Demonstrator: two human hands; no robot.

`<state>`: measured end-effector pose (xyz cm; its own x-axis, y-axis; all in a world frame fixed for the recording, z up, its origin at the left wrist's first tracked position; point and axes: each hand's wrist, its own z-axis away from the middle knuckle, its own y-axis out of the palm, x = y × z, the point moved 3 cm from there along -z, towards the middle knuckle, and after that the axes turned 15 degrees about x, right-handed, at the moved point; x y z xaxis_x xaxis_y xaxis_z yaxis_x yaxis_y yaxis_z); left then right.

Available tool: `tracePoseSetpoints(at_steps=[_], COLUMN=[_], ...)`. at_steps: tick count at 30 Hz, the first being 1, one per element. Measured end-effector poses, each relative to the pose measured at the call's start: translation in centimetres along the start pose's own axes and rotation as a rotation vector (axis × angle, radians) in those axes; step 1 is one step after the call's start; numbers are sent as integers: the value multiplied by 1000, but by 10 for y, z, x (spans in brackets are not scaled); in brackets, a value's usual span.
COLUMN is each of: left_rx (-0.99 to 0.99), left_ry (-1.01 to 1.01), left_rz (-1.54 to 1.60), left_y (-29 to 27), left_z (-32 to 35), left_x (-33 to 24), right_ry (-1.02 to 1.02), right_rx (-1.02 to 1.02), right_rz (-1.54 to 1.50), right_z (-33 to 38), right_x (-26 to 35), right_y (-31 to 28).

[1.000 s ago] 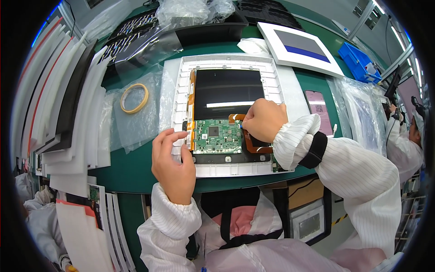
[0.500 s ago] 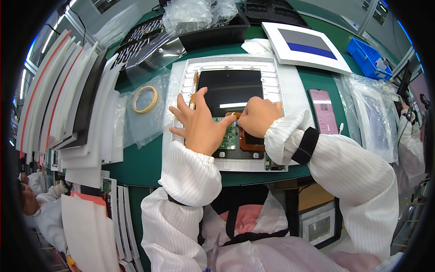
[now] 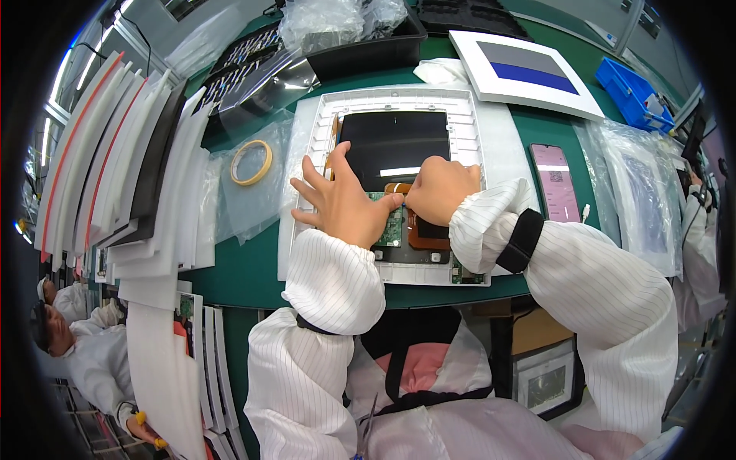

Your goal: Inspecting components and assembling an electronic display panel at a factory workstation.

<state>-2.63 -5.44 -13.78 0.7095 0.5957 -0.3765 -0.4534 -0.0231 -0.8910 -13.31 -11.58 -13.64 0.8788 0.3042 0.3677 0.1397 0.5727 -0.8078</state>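
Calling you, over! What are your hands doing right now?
Left hand and right hand both pressing on green circuit board. Nothing gripped. Tape roll lies aside.

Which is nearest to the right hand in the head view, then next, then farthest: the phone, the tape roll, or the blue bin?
From the right hand:
1. Phone, just to its right.
2. Tape roll, left, beyond the left hand.
3. Blue bin, far upper right.
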Motion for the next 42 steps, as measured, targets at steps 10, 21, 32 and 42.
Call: tracePoseSetpoints(at_steps=[10,21,32,42], left_rx=[23,-170,-159,-141], left_ry=[-56,231,306,418], left_rz=[44,245,104,307], left_y=[-10,-31,-30,-12], left_z=[2,20,25,39], left_x=[1,113,106,105], right_ry=[27,-258,-132,-227], right_rx=[-15,-271,-268,-331], right_rz=[25,-32,41,-107], right_z=[7,56,30,25], right_x=[11,-55,-89,-112], right_y=[-2,-37,-15,-11])
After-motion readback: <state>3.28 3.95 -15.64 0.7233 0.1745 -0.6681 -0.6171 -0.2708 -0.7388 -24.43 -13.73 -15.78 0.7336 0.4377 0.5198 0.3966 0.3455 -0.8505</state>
